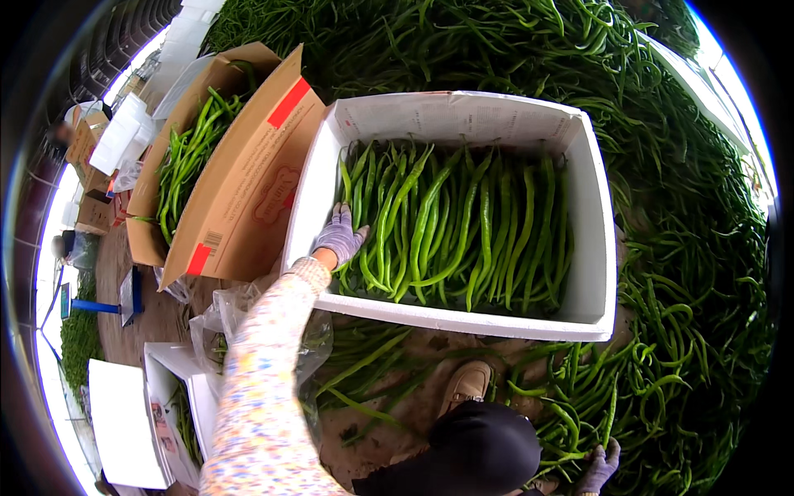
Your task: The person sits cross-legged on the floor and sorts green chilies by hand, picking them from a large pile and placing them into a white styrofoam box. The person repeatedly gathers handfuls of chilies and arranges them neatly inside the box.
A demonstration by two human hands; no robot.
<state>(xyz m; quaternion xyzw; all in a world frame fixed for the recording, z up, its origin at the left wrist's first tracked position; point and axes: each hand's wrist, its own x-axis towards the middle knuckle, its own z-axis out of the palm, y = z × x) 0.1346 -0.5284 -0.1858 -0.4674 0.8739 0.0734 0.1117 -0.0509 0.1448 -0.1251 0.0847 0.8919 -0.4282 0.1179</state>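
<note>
A white foam box, its far wall lined with printed paper, stands before me. Long green chili peppers lie in it side by side, stems mostly toward the far wall. My left hand, in a thin purple glove, rests inside the left wall with fingers extended and thumb apart, touching the leftmost peppers. Low on the right, my gloved right hand is among loose peppers on the pile. One pepper rises from its fingertips; whether they grip it is unclear.
A cardboard carton of peppers adjoins the box's left side. Heaped peppers spread behind and right. Clear plastic lies near my left arm. Another foam box stands lower left, near a blue-posted scale. My shoe is below the box.
</note>
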